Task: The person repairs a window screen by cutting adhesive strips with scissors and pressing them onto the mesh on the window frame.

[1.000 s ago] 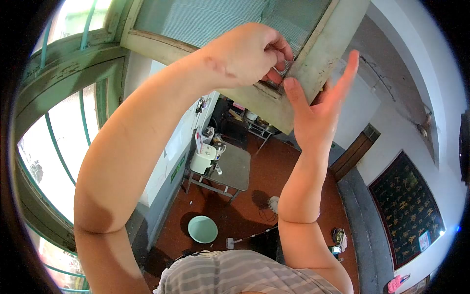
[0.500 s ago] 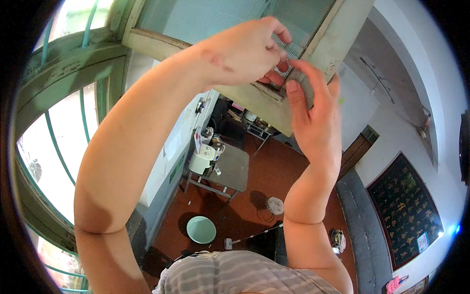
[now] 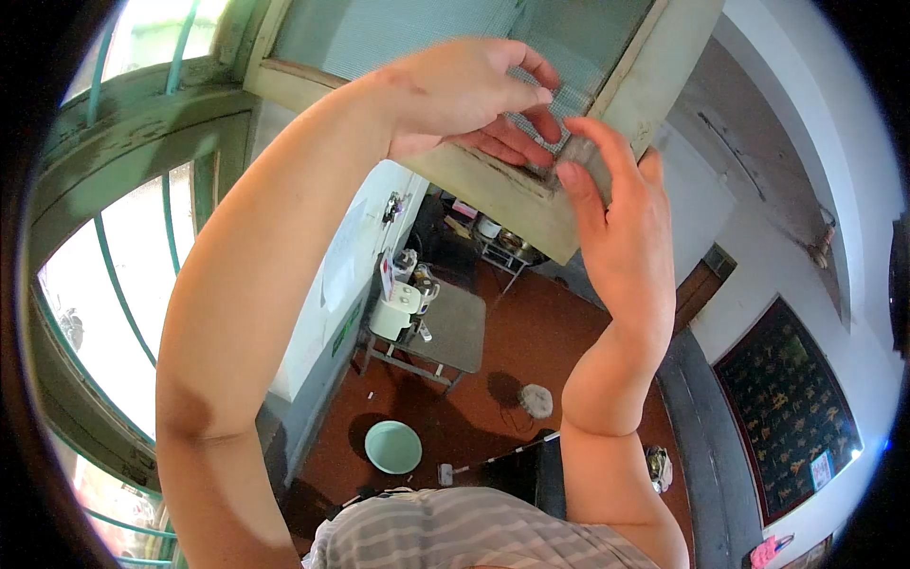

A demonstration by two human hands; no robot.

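Note:
Raised in front of me is a window sash [image 3: 512,211] with a pale, worn wooden frame and a fine mesh screen [image 3: 398,38]. My left hand [image 3: 479,100] is at the sash's lower right corner, its fingers bent and apart over the mesh, with nothing visible gripped. Whether its fingertips touch the mesh, I cannot tell. Just right of it, my right hand [image 3: 627,223] is by the frame's corner, thumb and index finger spread in a C shape and no object seen between them. Some of its other fingers are hidden.
Green barred windows [image 3: 128,275] line the left side. Below are a small table [image 3: 455,327] with a white appliance [image 3: 393,313], a light green basin [image 3: 392,447], a round stool [image 3: 536,401] and a long-handled tool [image 3: 502,457] on the red floor. A dark framed panel [image 3: 787,408] is at right.
My left hand's fingers have spread from a tighter curl, and the hand has shifted slightly left. My right hand has moved a little right and down, its thumb and index finger still apart.

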